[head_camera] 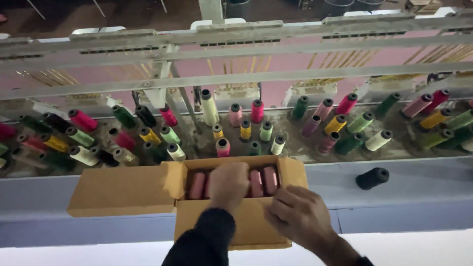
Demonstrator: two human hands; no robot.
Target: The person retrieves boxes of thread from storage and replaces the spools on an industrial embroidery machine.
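Note:
An open cardboard box (246, 224) rests on the grey ledge, its lid flap (120, 189) swung out to the left. Inside lie several pink thread spools (262, 181) side by side. My left hand (227, 184) reaches into the box, its fingers curled over the spools in the middle; whether it grips one is hidden. My right hand (298, 214) presses on the box's right front corner, holding it steady.
Behind the box, a rack (197, 143) holds many upright thread cones in pink, green, yellow, white and black. A loose black spool (372, 178) lies on the ledge to the right. Grey metal bars (236, 49) of an embroidery machine run overhead.

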